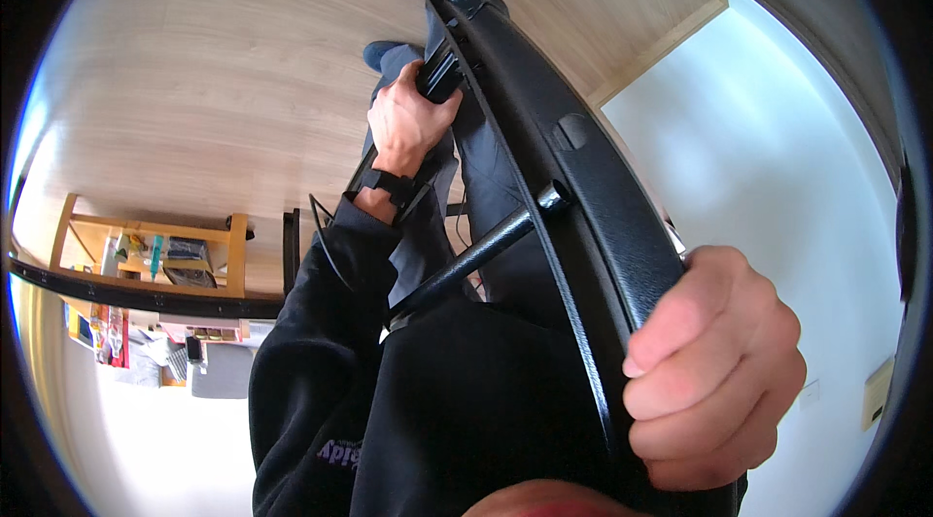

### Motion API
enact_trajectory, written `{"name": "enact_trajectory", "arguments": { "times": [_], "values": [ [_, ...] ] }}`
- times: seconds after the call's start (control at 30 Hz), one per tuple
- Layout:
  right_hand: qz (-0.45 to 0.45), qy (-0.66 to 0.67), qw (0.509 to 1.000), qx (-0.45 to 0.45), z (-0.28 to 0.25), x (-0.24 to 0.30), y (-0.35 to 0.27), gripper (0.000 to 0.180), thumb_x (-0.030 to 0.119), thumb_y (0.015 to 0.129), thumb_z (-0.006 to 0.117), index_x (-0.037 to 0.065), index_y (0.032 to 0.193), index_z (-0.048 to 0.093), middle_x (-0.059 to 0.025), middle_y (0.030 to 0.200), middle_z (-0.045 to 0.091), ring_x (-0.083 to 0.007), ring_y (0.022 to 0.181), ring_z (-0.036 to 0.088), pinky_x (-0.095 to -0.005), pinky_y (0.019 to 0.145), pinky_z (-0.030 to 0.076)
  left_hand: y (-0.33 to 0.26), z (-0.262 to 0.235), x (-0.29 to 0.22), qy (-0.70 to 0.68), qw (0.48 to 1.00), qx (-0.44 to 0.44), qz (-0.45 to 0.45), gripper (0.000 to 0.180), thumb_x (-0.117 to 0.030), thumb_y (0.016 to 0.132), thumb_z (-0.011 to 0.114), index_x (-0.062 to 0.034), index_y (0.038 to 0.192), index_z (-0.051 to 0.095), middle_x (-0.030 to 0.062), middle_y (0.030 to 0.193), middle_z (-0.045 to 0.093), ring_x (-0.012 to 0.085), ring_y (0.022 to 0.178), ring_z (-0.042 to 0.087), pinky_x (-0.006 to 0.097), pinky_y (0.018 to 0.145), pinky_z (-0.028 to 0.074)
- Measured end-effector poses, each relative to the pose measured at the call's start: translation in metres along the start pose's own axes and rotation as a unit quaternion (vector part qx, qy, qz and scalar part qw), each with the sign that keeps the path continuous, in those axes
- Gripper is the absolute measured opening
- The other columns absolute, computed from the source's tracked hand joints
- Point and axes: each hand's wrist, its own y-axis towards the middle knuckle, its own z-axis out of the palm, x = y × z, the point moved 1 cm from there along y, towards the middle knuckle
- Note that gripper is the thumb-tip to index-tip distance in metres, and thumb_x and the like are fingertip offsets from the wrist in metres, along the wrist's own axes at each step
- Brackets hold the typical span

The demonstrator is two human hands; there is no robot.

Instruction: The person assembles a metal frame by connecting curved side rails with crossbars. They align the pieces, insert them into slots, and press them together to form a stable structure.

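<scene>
A large black frame (pixel 530 94) crosses the view diagonally, with a textured outer rail and a thin inner edge. My right hand (pixel 719 371) is closed around the near end of this rail, fingers curled over it. Farther off, my left hand (pixel 413 119) wraps round a black ribbed part (pixel 440 73) beside the frame's inner edge. Whether that part is joined to the frame, I cannot tell. From the inner side of the rail a shiny black round tube (pixel 481 255) runs towards my body. A black band (pixel 392 185) sits on my left wrist.
Light wood-look flooring (pixel 214 60) lies to the left and far side. At left, a wooden shelf (pixel 236 255) with small items stands behind a curved black bar (pixel 146 291). A white wall (pixel 768 119) rises at right. My legs in grey trousers (pixel 486 167) are beneath the frame.
</scene>
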Motion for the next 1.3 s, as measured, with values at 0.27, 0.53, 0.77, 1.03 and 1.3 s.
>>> {"name": "enact_trajectory", "arguments": {
  "times": [0.27,0.53,0.77,1.03,1.3],
  "values": [
    [-0.058,0.032,0.997,-0.051,0.000,-0.008,0.007,0.017,0.020,0.089,0.058,0.011,0.086,0.073,-0.0049,0.082,0.068,-0.0182,0.070,0.065,-0.0344,0.070,0.054,0.003,-0.009,-0.001,-0.046,0.999,-0.012,-0.022,0.068,-0.039,0.072,0.080,-0.0044,0.129,0.071,0.0225,0.102,0.079,0.0365,0.096,0.078,0.040,0.090,0.061],
    [-0.079,-0.001,0.980,-0.181,0.023,-0.004,0.008,0.024,0.012,0.084,0.058,0.014,0.060,0.060,-0.0008,0.062,0.060,-0.0162,0.052,0.058,-0.0317,0.059,0.050,0.002,-0.013,0.000,-0.036,0.999,-0.024,-0.028,0.064,-0.041,0.072,0.082,-0.0048,0.124,0.071,0.0189,0.096,0.079,0.0347,0.092,0.078,0.041,0.087,0.061],
    [-0.107,-0.016,0.994,0.027,0.000,-0.011,0.014,0.013,0.007,0.088,0.069,0.018,0.086,0.074,0.0031,0.085,0.069,-0.0114,0.076,0.064,-0.0283,0.080,0.050,0.000,-0.011,0.001,0.011,0.998,-0.046,-0.034,0.060,-0.041,0.073,0.082,-0.0044,0.120,0.072,0.0184,0.094,0.079,0.0366,0.091,0.077,0.043,0.085,0.061],
    [-0.039,-0.008,0.999,0.030,0.001,0.002,-0.004,0.014,0.007,0.089,0.067,0.019,0.087,0.074,0.0040,0.088,0.070,-0.0107,0.077,0.064,-0.0287,0.083,0.049,0.021,-0.017,0.031,-0.121,0.978,0.171,-0.005,0.086,-0.037,0.069,0.082,0.0069,0.139,0.059,0.0320,0.118,0.072,0.0411,0.115,0.070,0.040,0.103,0.054],
    [-0.055,-0.021,0.998,-0.021,0.008,0.004,0.009,0.022,0.001,0.088,0.061,0.018,0.079,0.072,0.0044,0.080,0.070,-0.0096,0.070,0.064,-0.0256,0.078,0.050,0.017,-0.023,0.028,-0.157,0.978,0.137,-0.003,0.075,-0.034,0.065,0.084,0.0127,0.121,0.065,0.0301,0.107,0.073,0.0372,0.103,0.073,0.039,0.095,0.055]
  ]
}}
